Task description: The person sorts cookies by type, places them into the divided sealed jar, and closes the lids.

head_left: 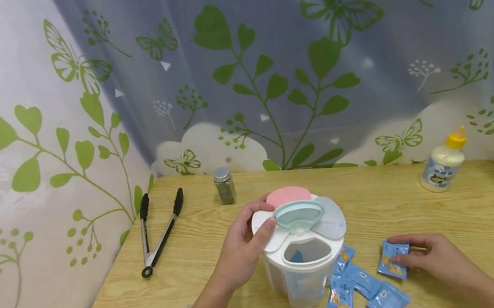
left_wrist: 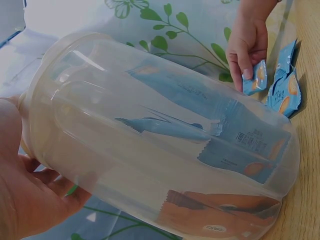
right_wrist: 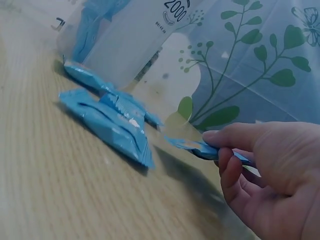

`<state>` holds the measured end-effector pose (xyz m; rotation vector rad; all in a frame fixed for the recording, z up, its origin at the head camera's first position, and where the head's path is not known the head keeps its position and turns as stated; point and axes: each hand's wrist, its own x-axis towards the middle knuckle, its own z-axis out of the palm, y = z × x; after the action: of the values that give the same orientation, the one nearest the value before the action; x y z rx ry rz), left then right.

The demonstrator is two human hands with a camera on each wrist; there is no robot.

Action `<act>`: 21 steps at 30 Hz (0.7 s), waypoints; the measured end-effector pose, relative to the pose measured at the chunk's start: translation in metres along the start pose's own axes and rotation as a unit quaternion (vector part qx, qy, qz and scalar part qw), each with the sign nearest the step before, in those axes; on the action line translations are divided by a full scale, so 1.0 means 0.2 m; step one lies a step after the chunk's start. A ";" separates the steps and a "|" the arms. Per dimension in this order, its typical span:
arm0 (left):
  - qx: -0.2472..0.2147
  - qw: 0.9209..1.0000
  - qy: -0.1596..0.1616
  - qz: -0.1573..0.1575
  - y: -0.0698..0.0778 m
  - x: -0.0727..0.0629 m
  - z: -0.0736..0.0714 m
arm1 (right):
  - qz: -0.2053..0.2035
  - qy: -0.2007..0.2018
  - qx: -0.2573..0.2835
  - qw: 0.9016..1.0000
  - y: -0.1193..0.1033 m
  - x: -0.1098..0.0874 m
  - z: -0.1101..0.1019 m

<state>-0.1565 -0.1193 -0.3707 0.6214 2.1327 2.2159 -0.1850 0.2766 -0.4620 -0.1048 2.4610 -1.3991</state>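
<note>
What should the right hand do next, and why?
Probably carry the pinched blue packet left to the open compartment and drop it in. The right hand has it off the table, the mint flap is up, the left hand holds the container, and similar blue packets lie inside.

The left-hand grip point(left_wrist: 30, 195) holds a big see-through tub point(left_wrist: 95, 145) near its rim. The bottom end of the tub is by the wooden tabletop point(left_wrist: 309, 140). Through the cloudy side you can see blue packets point(left_wrist: 245, 145) and, apart from them, something orange-brown point(left_wrist: 215, 215) in a wrapper. Past the tub, the right-hand grip point(left_wrist: 248, 45) pinches a little blue packet point(left_wrist: 258, 77). Just beside it, more packets point(left_wrist: 286, 92) sit on the wood. Behind is a pale cloth point(left_wrist: 202, 30) with green leaves.
</note>
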 end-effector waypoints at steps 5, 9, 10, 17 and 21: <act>0.002 1.000 0.000 -0.002 0.00 0.00 0.00 | -0.015 -0.006 0.021 1.000 -0.05 -0.01 -0.01; 0.006 1.000 0.002 -0.004 0.01 0.00 0.00 | -0.027 -0.025 0.054 0.998 -0.09 -0.03 -0.02; 0.007 1.000 0.002 -0.004 0.01 0.00 0.00 | -0.028 -0.028 0.060 0.997 -0.10 -0.03 -0.02; 0.009 1.000 0.001 -0.006 0.01 0.00 0.00 | -0.034 -0.044 0.093 0.994 -0.16 -0.06 -0.01; 0.010 1.000 0.001 -0.007 0.01 0.00 0.00 | -0.042 -0.043 0.111 0.992 -0.22 -0.10 0.00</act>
<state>-0.1557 -0.1196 -0.3691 0.6032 2.1569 2.1910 -0.1704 0.2571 -0.4198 -0.2148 2.2386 -1.6573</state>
